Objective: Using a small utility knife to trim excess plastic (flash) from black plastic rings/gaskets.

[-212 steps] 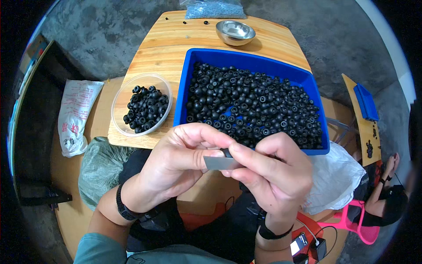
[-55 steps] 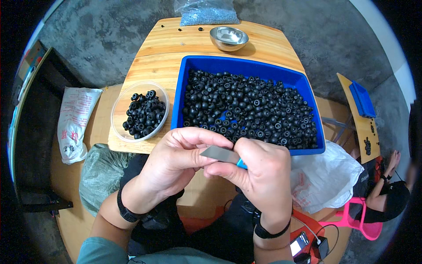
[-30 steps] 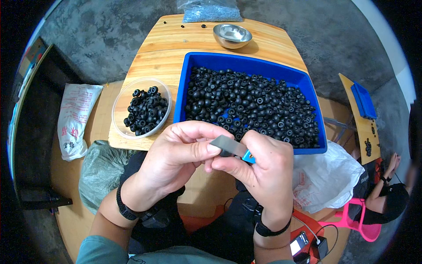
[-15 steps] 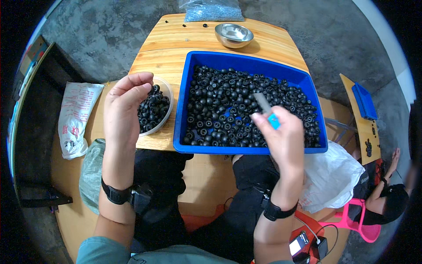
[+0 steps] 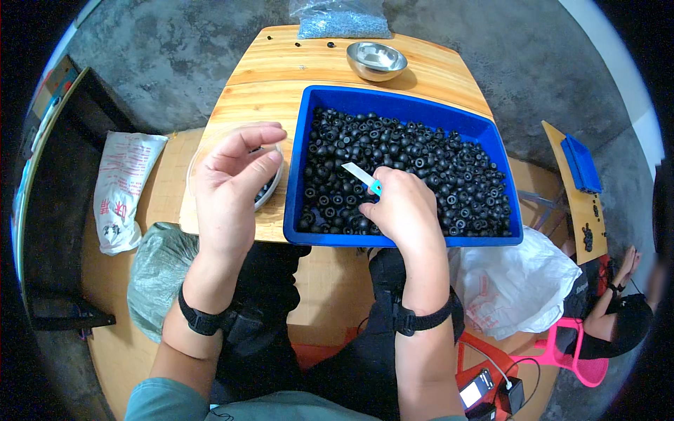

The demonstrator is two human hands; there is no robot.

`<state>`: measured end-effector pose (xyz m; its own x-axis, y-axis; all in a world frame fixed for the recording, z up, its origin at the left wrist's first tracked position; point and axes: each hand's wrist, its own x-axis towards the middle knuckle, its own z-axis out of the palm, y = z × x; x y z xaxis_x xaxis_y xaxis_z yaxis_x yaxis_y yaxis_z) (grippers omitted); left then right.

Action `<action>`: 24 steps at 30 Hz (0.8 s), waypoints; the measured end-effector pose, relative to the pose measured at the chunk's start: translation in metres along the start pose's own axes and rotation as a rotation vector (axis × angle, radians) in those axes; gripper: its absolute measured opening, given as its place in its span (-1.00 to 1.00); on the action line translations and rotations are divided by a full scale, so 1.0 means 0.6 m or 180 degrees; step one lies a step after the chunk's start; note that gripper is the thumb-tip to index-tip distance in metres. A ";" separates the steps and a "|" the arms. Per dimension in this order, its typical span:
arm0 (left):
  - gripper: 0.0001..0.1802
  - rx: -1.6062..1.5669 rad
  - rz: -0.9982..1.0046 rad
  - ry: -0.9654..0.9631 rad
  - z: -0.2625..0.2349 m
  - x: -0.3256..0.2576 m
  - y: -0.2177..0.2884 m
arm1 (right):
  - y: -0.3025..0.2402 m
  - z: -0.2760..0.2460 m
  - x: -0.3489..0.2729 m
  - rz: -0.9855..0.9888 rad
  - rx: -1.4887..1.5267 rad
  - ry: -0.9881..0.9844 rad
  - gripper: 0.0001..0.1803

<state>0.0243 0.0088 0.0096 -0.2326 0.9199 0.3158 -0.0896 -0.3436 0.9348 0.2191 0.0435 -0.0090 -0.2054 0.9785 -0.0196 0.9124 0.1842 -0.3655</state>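
My left hand (image 5: 235, 179) hovers open, palm half up, over a clear bowl (image 5: 272, 191) that holds small black round parts. It holds nothing. My right hand (image 5: 401, 210) rests inside the blue bin (image 5: 404, 240) with its fingers down among several black round parts (image 5: 428, 165). This hand grips a small flat grey tool with a blue end (image 5: 362, 175), which sticks up to the left of the knuckles. The bin and bowl stand on a wooden table (image 5: 281, 77).
A steel bowl (image 5: 377, 60) and a bag of grey bits (image 5: 342, 18) sit at the table's far edge. A white sack (image 5: 121, 189) and a green bag (image 5: 158, 274) lie left, with a white plastic bag (image 5: 519, 284) right. Another person (image 5: 618, 319) sits at the lower right.
My hands were together on the tool in front of me. They parted: the left went to the bowl and now opens, and the right carried the tool into the bin and lowered among the parts.
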 end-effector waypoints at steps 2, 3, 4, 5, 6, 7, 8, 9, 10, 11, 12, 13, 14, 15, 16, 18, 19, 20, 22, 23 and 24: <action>-0.81 -0.0032 -0.0023 -0.0162 0.007 -0.006 0.000 | 0.001 0.001 -0.002 0.0110 -0.0171 0.0011 -0.71; -0.81 -0.0053 -0.0046 -0.0320 0.010 -0.009 0.001 | 0.000 0.001 -0.002 0.0111 -0.0170 0.0013 -0.71; -0.85 0.0006 -0.0125 -0.0322 0.016 -0.013 0.006 | 0.000 0.000 -0.003 0.0195 -0.0186 0.0041 -0.72; -0.85 0.0005 -0.0123 -0.0325 0.019 -0.016 0.006 | -0.001 -0.001 -0.003 0.0281 -0.0202 0.0068 -0.72; -0.86 0.0143 -0.0175 -0.0416 0.020 -0.018 0.006 | -0.001 0.000 -0.002 0.0280 -0.0197 0.0067 -0.72; -0.87 0.0280 -0.0227 -0.0508 0.022 -0.021 0.006 | -0.002 0.001 -0.001 0.0382 -0.0238 0.0026 -0.71; -0.88 0.0278 -0.0401 -0.0464 0.026 -0.024 0.007 | -0.002 0.003 0.000 0.0486 -0.0279 -0.0015 -0.71; -0.88 0.0276 -0.0399 -0.0468 0.027 -0.024 0.006 | -0.003 0.001 -0.002 0.0488 -0.0279 -0.0011 -0.71; -0.88 0.0215 -0.0417 -0.0502 0.028 -0.024 0.003 | -0.005 -0.002 -0.003 0.0437 -0.0238 0.0008 -0.71; -0.88 0.0155 -0.0436 -0.0536 0.028 -0.023 0.000 | -0.006 -0.003 -0.004 0.0385 -0.0197 0.0026 -0.71; -0.88 0.0156 -0.0433 -0.0540 0.030 -0.023 0.000 | -0.007 -0.004 -0.005 0.0387 -0.0195 0.0030 -0.71; -0.88 0.0102 -0.0406 -0.0520 0.031 -0.022 0.000 | -0.008 -0.004 -0.005 0.0345 -0.0176 0.0080 -0.71; -0.89 0.0049 -0.0380 -0.0500 0.032 -0.022 0.000 | -0.007 -0.004 -0.005 0.0303 -0.0157 0.0130 -0.71; -0.89 0.0049 -0.0379 -0.0507 0.033 -0.022 0.000 | -0.005 -0.002 -0.005 0.0308 -0.0155 0.0133 -0.71; -0.89 0.0090 -0.0420 -0.0513 0.033 -0.022 0.000 | -0.001 0.001 -0.004 0.0231 -0.0130 0.0118 -0.71; -0.89 0.0136 -0.0459 -0.0523 0.033 -0.022 -0.001 | 0.003 0.005 -0.002 0.0156 -0.0099 0.0105 -0.71; -0.89 0.0139 -0.0498 -0.0550 0.032 -0.021 -0.003 | 0.004 0.005 0.000 0.0171 -0.0125 0.0047 -0.71; -0.88 0.0141 -0.0538 -0.0576 0.031 -0.021 -0.005 | 0.004 0.005 0.001 0.0185 -0.0153 -0.0012 -0.71; -0.89 0.0292 -0.0651 -0.0719 0.032 -0.021 -0.008 | 0.007 -0.002 -0.005 -0.0001 0.0090 0.0274 -0.72; -0.89 0.0445 -0.0763 -0.0853 0.032 -0.021 -0.011 | 0.010 -0.006 -0.009 -0.0198 0.0331 0.0556 -0.72; -0.87 0.0564 -0.0829 -0.0970 0.033 -0.022 -0.014 | 0.018 -0.014 -0.014 -0.0266 0.1017 0.0664 -0.69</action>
<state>0.0473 0.0036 0.0007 0.0747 0.9944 0.0743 0.0664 -0.0793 0.9946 0.2333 0.0382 -0.0052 -0.1680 0.9653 0.2000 0.7327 0.2580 -0.6298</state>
